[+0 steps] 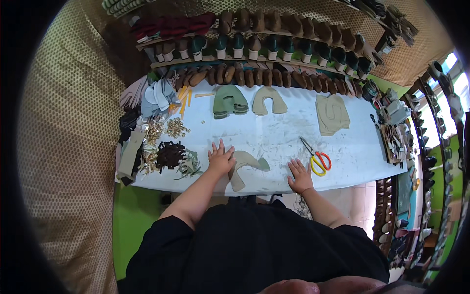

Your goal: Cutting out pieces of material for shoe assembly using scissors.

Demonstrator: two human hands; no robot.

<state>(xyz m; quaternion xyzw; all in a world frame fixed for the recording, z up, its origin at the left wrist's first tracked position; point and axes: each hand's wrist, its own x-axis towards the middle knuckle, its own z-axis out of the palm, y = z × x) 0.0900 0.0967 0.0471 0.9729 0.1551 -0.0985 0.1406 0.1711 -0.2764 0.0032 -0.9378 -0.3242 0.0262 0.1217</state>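
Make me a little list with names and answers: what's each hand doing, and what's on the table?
left hand: left hand, fingers spread, at the left edge of the curved beige piece; contact unclear
right hand: right hand, palm down on the table, holding nothing
between hands: curved beige piece, with a greenish tip
right of right hand: scissors, yellow and red-orange handles
table: white table, smudged
farther back: green stack, tan U-shaped piece, flat beige pieces
left side: gold bits, dark brown pile
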